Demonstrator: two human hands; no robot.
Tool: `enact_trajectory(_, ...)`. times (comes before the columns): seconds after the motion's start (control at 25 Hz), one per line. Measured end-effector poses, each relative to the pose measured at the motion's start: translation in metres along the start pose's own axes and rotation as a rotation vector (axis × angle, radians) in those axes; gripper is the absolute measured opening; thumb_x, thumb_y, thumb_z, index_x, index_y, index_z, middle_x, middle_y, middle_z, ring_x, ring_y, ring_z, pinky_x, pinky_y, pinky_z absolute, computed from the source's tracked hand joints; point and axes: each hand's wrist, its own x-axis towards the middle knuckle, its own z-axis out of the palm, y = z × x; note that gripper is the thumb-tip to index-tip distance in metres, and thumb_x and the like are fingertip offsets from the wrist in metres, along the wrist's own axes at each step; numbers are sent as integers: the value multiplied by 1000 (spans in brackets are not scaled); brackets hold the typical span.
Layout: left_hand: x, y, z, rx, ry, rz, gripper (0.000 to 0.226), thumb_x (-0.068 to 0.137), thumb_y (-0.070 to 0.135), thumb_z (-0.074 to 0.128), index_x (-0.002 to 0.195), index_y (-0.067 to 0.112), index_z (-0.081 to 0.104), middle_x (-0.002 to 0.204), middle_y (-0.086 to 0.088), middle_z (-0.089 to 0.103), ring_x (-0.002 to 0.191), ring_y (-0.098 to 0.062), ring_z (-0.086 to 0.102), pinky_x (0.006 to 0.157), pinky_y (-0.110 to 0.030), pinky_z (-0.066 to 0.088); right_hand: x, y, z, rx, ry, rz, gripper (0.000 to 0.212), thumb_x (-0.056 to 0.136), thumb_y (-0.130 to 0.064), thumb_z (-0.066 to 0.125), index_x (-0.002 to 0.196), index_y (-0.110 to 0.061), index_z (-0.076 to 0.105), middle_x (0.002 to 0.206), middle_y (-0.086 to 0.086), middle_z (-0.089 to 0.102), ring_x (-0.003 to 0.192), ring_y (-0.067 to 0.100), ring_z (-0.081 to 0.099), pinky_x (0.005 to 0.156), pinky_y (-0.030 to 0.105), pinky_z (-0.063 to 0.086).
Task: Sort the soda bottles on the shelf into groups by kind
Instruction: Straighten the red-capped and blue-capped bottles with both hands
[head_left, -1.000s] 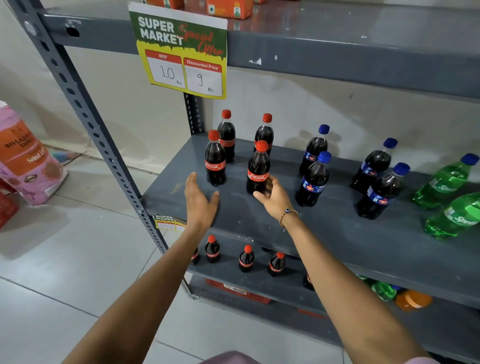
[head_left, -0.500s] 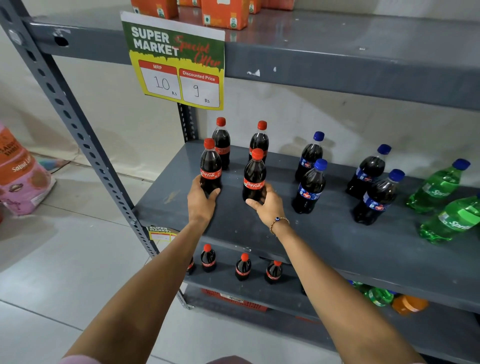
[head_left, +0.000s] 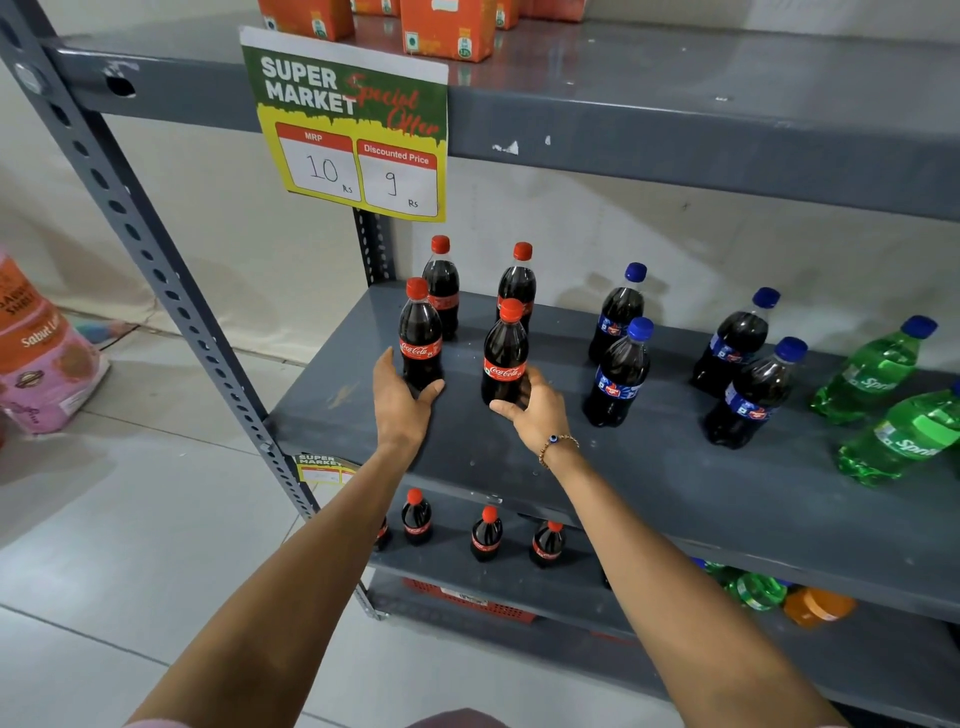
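- Middle shelf (head_left: 597, 483): grey metal, holds twelve... no — ten soda bottles, all upright, standing in three groups by kind.
- Coca-Cola bottles, four, red caps, at the shelf's left end: front-left Coca-Cola bottle (head_left: 420, 338), front-right Coca-Cola bottle (head_left: 505, 356), rear-left Coca-Cola bottle (head_left: 442, 283), rear-right Coca-Cola bottle (head_left: 518, 283).
- Left hand (head_left: 400, 400): cupped round the base of the front-left Coca-Cola bottle, thumb on its right side, fingers behind it; bottle rests on the shelf.
- Right hand (head_left: 537, 410): wrapped round the base of the front-right Coca-Cola bottle, thumb across its front; beaded bracelet (head_left: 558, 447) on the wrist.
- Blue-capped cola bottles, four, in the shelf's middle: two pairs, one (head_left: 618, 376) near the right hand, another (head_left: 753, 397) further right.
- Sprite bottles, two, green, at the right end: rear (head_left: 872, 371), front (head_left: 904, 441), the latter cut by the frame edge.
- Price sign (head_left: 358, 130): "Super Market Special Offer", MRP 10, discounted 9, hung from the upper shelf.
- Orange cartons (head_left: 447, 28) on the upper shelf.
- Lower shelf: small red-capped cola bottles (head_left: 487, 535).
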Motion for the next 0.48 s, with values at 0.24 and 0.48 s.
enact_trajectory(0.24, -38, 5, 20, -30, -55, 76, 33, 81, 20, 73, 104, 8, 52, 96, -3, 58, 87, -15, 55, 83, -26, 48, -16, -6, -4, 35, 3, 19, 69, 70, -12, 77, 126, -7, 38, 129, 12, 51, 115, 20, 51, 100, 31, 42)
enact_trajectory(0.48, -35, 19, 53, 67, -257, 118, 66, 78, 26, 75, 131, 5, 42, 129, -11, 54, 121, -23, 48, 96, -27, 37, -52, 34, -53, 247, 662, 310, 39, 73, -6, 71, 92, -10, 37, 118, 28, 44, 78, 27, 53, 80, 37, 52)
